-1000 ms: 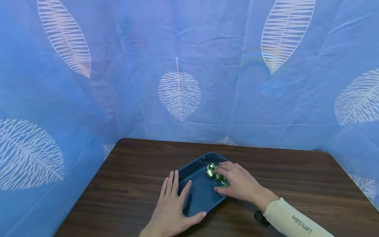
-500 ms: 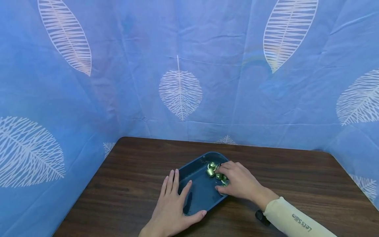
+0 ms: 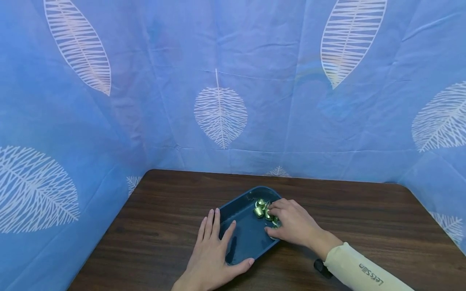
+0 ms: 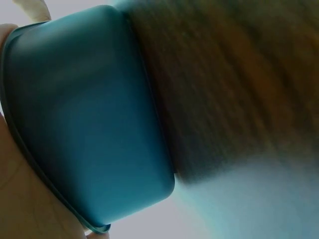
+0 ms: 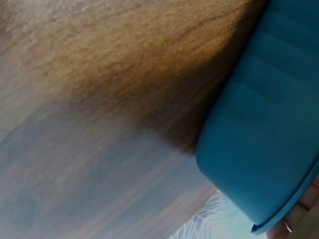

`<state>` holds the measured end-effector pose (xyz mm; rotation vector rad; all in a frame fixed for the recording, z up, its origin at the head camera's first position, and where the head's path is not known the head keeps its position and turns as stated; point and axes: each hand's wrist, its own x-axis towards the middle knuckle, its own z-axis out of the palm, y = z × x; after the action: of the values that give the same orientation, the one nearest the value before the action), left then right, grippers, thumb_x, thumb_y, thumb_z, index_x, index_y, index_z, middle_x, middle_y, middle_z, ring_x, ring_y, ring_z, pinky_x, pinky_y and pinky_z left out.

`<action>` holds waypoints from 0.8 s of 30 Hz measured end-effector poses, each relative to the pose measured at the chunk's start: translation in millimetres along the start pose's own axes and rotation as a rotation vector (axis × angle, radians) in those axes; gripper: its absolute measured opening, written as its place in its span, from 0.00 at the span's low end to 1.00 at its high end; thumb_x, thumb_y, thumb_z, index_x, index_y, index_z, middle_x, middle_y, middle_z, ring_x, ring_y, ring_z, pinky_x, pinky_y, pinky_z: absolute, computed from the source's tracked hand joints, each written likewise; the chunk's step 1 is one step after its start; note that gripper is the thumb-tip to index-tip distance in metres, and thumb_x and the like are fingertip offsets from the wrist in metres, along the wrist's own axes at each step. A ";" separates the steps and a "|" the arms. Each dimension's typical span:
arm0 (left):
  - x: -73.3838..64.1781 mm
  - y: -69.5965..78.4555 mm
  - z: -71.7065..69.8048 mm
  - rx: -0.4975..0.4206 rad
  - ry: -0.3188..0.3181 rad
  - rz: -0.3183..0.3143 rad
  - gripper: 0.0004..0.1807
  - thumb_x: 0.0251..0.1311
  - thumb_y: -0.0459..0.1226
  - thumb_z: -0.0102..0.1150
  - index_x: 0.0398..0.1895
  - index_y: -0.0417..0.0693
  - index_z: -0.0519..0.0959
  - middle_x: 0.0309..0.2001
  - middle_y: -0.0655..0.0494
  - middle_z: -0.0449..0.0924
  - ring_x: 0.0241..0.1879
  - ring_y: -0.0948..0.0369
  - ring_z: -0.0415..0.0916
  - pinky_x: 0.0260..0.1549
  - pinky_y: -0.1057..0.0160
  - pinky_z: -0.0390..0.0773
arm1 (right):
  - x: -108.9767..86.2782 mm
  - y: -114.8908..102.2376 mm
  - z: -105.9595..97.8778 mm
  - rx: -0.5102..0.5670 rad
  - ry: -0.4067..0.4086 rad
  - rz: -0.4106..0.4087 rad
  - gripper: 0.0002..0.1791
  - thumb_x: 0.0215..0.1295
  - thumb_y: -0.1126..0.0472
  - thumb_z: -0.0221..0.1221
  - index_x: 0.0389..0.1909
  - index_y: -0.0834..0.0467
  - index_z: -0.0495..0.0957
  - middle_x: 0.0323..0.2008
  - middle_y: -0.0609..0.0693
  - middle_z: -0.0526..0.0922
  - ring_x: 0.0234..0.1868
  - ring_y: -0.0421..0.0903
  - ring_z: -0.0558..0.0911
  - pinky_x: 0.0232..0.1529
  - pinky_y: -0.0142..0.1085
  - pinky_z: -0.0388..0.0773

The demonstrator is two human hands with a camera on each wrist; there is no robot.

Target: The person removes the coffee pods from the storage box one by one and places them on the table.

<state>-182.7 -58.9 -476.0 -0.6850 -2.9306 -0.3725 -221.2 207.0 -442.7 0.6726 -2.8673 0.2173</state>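
A dark blue tray (image 3: 245,240) lies at an angle on the wooden table, with several small shiny green bells (image 3: 259,212) bunched in its far right part. My left hand (image 3: 211,256) rests over the tray's near left end, fingers spread and mostly straight. From the right side my right hand (image 3: 295,224) reaches over the rim into the tray. Its bent fingers touch the bells, the thumb apart from them, and some bells are hidden beneath. In the left wrist view the tray's outer wall (image 4: 89,114) fills the left; the right wrist view shows fingers (image 5: 296,216) at the rim.
The dark wood table (image 3: 164,226) extends around the tray on all sides. Behind it hangs a blue cloth (image 3: 276,113) with white leaf prints. A black band (image 3: 322,268) sits under my right wrist, beside a pale sleeve (image 3: 364,268).
My right fingertips have shifted slightly to the right among the bells, uncovering a little more of them. The left hand and the tray stay in place.
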 end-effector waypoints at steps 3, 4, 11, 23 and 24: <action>0.3 -0.4 0.5 -0.007 -0.002 0.000 0.53 0.45 0.82 0.35 0.73 0.67 0.60 0.78 0.47 0.29 0.77 0.48 0.29 0.71 0.38 0.44 | 0.0 -1.2 -0.9 0.000 -0.017 0.011 0.27 0.55 0.39 0.64 0.47 0.56 0.85 0.51 0.48 0.82 0.57 0.49 0.77 0.62 0.51 0.69; 0.3 -0.3 0.6 -0.003 -0.001 0.001 0.54 0.45 0.82 0.34 0.74 0.67 0.59 0.78 0.47 0.29 0.77 0.48 0.28 0.71 0.39 0.44 | 0.0 -1.7 -1.2 0.001 -0.025 0.017 0.27 0.56 0.39 0.64 0.48 0.56 0.84 0.52 0.48 0.82 0.58 0.49 0.76 0.62 0.51 0.69; 0.9 -0.1 1.6 0.028 0.031 0.015 0.55 0.45 0.83 0.31 0.73 0.65 0.60 0.78 0.45 0.31 0.77 0.48 0.29 0.72 0.40 0.43 | 1.6 -5.7 -1.1 0.022 -0.075 0.044 0.25 0.58 0.43 0.64 0.51 0.56 0.83 0.51 0.46 0.80 0.55 0.47 0.76 0.58 0.49 0.72; 1.1 -2.1 1.4 -0.022 0.015 0.013 0.52 0.47 0.81 0.36 0.73 0.66 0.60 0.78 0.44 0.34 0.77 0.48 0.30 0.71 0.39 0.44 | 4.5 -12.9 -1.0 0.063 -0.101 0.005 0.18 0.61 0.56 0.64 0.50 0.58 0.83 0.48 0.45 0.75 0.41 0.39 0.75 0.36 0.35 0.76; 1.1 -2.2 1.4 -0.024 0.013 0.013 0.52 0.47 0.80 0.37 0.73 0.65 0.60 0.78 0.44 0.34 0.77 0.48 0.30 0.71 0.39 0.44 | 4.8 -13.5 -0.5 0.064 -0.102 0.006 0.17 0.61 0.57 0.64 0.50 0.58 0.83 0.48 0.44 0.75 0.39 0.38 0.75 0.35 0.34 0.76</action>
<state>-184.7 -60.0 -477.6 -0.7022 -2.9120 -0.4101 -219.2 193.1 -439.9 0.7070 -2.9707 0.2843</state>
